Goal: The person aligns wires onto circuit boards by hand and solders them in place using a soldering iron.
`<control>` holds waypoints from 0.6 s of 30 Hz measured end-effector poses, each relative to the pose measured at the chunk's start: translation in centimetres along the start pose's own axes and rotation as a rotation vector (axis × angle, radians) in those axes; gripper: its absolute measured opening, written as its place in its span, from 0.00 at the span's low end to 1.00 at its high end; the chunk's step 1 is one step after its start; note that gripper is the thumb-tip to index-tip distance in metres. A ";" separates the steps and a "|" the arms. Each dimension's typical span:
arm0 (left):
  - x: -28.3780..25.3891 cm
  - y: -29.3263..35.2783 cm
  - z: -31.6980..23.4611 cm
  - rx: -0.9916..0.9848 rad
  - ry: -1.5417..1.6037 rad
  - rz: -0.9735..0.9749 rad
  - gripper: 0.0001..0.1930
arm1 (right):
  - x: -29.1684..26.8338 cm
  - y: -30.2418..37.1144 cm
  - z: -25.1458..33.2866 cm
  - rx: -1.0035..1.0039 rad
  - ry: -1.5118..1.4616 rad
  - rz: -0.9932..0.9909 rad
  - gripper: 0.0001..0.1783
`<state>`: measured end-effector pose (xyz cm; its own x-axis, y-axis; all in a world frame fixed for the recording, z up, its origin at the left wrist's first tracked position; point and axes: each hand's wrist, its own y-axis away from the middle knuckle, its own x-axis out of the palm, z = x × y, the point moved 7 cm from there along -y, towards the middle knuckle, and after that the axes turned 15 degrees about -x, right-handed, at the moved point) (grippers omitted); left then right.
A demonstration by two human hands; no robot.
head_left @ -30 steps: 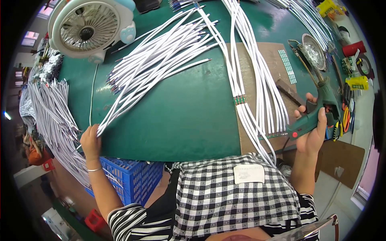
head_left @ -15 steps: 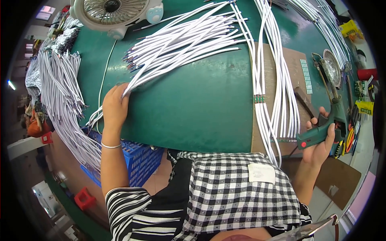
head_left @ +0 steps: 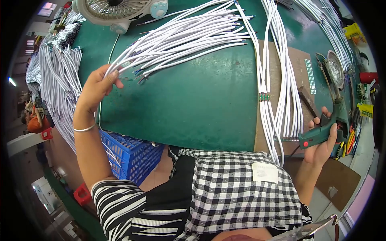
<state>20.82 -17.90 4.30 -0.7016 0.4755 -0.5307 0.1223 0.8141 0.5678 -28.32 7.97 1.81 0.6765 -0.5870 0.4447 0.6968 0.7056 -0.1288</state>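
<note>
My left hand (head_left: 95,89) is closed round the near ends of several white cables (head_left: 177,38), pinched between thumb and fingers at the left of the green table. The cables fan out to the right, their tips showing bared, coloured wires. In my right hand (head_left: 319,150) is a green, pistol-shaped soldering gun (head_left: 321,134) with a red button, held at the table's right edge. Its metal front end points away from me. Left of it, more white cables (head_left: 283,88) lie lengthwise, some meeting at small green circuit boards (head_left: 264,97).
A fan (head_left: 120,12) stands at the far left. A large bundle of white cables (head_left: 60,84) hangs over the left edge, near a blue plastic crate (head_left: 130,156). On the brown board (head_left: 299,56) lie a strip of small circuit boards (head_left: 309,76) and a dark bar (head_left: 307,102).
My left hand has moved left and away from me, drawing more of the cables by their ends. My right hand keeps the soldering gun in nearly the same place.
</note>
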 end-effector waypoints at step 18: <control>-7.2 0.5 -6.9 0.363 -0.472 -0.359 0.11 | -0.7 -0.2 0.9 -0.040 -0.015 -0.047 0.24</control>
<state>21.10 -23.23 12.73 -0.3726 0.1831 -0.9097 0.2243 0.9690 0.1032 -29.18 8.56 2.29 0.6395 -0.6130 0.4639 0.7370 0.6607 -0.1428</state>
